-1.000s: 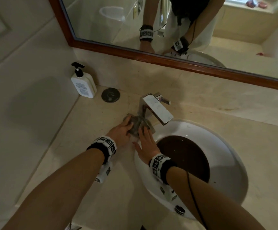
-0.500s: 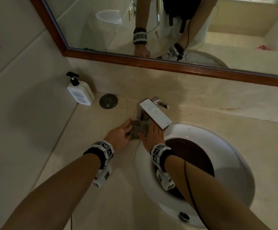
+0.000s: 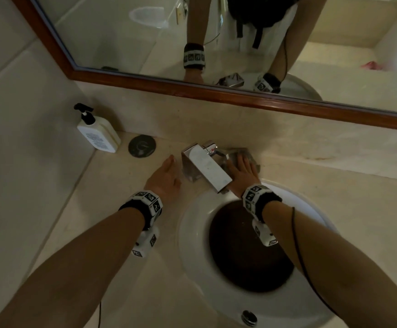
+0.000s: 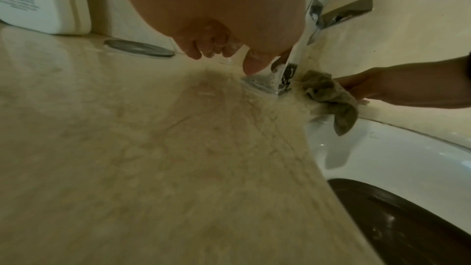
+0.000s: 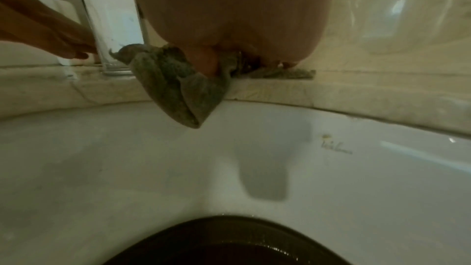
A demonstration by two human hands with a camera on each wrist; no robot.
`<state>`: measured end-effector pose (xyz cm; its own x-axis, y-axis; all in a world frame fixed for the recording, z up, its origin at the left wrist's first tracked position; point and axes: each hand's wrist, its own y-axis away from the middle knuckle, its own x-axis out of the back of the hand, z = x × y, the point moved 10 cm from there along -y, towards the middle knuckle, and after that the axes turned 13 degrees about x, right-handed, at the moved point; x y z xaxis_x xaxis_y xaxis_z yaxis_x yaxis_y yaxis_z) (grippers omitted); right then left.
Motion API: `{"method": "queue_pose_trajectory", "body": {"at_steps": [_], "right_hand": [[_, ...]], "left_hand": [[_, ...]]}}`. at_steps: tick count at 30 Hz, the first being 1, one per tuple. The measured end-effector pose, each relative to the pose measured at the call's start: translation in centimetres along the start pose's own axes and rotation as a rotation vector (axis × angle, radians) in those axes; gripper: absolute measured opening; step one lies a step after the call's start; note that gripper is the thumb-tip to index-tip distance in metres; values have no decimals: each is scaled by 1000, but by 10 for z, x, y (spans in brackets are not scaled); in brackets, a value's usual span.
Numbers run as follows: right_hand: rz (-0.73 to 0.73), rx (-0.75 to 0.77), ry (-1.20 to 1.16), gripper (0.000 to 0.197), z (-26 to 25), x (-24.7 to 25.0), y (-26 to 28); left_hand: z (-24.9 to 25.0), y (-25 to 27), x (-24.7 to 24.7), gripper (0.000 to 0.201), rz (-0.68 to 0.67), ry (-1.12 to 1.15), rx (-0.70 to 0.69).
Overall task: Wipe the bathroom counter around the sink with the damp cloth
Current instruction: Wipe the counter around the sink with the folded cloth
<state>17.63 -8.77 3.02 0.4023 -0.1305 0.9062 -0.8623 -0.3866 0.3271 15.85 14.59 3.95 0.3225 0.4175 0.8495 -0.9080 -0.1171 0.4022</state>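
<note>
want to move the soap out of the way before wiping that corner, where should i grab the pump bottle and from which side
Grip the pump bottle around its white body, below the black pump. Come from the front or its right, probably with the left hand, since the wall sits close on its left and the backsplash behind. It stands upright, so lift straight up.

The beige marble counter (image 3: 79, 209) holds a white round sink (image 3: 192, 233). Left of the faucet (image 3: 204, 166) stand a lotion pump bottle (image 3: 98, 133) and a dark round disc (image 3: 142, 146); just right of the faucet lies a grey cloth (image 3: 240, 153).
</note>
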Motion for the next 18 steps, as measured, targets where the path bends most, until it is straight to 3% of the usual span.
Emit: {"method": "queue_pose_trajectory", "body": {"at_steps": [5,12,18], "right_hand": [[-31,108,63,79,-16,-1,-11],[-188,369,414,86,-43,0,-36],[-186,484,484,72,-54,-2,-48]], "left_hand": [[16,-12,6,64,53,-120,-47],[15,-29,12,56,73,-171,-51],[8,-34,7,58,31,-218,-34]]}}
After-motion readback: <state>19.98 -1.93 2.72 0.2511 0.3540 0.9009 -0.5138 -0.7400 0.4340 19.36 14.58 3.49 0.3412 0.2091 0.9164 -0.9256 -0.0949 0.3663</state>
